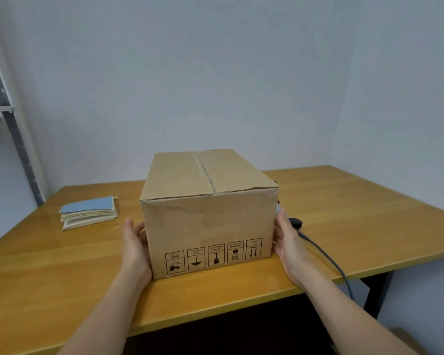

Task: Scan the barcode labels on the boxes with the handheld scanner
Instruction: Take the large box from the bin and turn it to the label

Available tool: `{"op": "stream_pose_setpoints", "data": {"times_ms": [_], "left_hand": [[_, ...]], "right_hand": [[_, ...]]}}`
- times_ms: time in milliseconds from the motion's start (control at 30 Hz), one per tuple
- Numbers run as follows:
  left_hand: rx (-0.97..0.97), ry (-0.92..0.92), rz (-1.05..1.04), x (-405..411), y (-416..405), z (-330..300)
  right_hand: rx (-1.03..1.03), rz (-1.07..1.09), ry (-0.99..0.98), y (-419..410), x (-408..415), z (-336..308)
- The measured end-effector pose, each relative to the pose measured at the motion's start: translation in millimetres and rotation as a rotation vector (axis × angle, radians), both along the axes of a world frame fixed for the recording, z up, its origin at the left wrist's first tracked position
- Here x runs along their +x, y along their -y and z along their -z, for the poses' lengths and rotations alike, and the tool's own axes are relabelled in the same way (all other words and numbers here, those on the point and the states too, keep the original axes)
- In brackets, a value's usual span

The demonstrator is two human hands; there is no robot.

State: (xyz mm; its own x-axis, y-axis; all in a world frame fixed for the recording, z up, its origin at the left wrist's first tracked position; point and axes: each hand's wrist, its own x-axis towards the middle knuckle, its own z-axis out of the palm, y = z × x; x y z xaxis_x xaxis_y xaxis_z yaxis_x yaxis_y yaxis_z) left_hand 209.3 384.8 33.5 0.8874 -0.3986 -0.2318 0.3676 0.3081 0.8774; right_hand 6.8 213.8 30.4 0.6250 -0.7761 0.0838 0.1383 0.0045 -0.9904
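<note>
A taped brown cardboard box [208, 216] stands on the wooden table [344, 226], near its front edge. The handling symbols printed along the bottom of its near face are upside down. No barcode label shows on the faces I see. My left hand [135, 245] lies flat against the box's left side. My right hand [289, 242] lies flat against its right side. Both palms press the box between them. The black handheld scanner [295, 222] lies on the table just behind my right hand, mostly hidden, with its grey cable [328, 260] running off the front edge.
A stack of papers with a blue top sheet [89, 212] lies at the table's left. A metal shelf upright [13, 129] stands against the left wall. White walls close the table's back and right sides.
</note>
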Motion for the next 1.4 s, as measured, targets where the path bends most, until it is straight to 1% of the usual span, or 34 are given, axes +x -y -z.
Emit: {"op": "stream_pose_setpoints", "data": {"times_ms": [100,200,333,433,533,633,733,800,867,1000,1033,1167,1267,1300,1400], "left_hand": [[0.056,0.143,0.063,-12,4,-1],[0.084,0.260,0.123,-23,5,3],[0.097,0.317,0.127,-13,6,7],[0.110,0.351,0.169,-15,4,6],[0.108,0.338,0.158,-12,3,9],[0.095,0.303,0.189,-14,3,7],[0.099,0.207,0.200,-13,-4,-2],[0.131,0.139,0.203,0,-11,-12],[0.194,0.107,0.252,14,-18,-26],[0.324,0.170,0.334,28,-11,-72],[0.361,0.187,0.342,27,-7,-85],[0.564,0.249,0.345,21,15,-122],[0.754,0.370,0.302,14,28,-128],[0.784,0.394,0.309,13,29,-127],[0.794,0.407,0.329,16,28,-122]], "right_hand": [[0.082,-0.032,-0.022,7,5,-2],[0.158,-0.086,0.000,13,8,-5],[0.168,-0.139,0.023,12,6,-7],[0.164,-0.143,0.035,12,1,-3],[0.180,-0.138,0.066,12,-1,-1],[0.180,-0.114,0.064,14,-1,0],[0.169,-0.084,-0.010,21,0,0],[0.207,-0.069,-0.081,29,1,-12],[0.242,-0.088,-0.148,39,0,-33],[0.243,-0.078,-0.201,52,9,-81],[0.228,-0.070,-0.240,50,13,-91],[0.044,0.020,-0.529,39,30,-122],[-0.094,0.081,-0.665,32,38,-129],[-0.122,0.088,-0.680,32,40,-129],[-0.169,0.086,-0.677,34,39,-125]]}}
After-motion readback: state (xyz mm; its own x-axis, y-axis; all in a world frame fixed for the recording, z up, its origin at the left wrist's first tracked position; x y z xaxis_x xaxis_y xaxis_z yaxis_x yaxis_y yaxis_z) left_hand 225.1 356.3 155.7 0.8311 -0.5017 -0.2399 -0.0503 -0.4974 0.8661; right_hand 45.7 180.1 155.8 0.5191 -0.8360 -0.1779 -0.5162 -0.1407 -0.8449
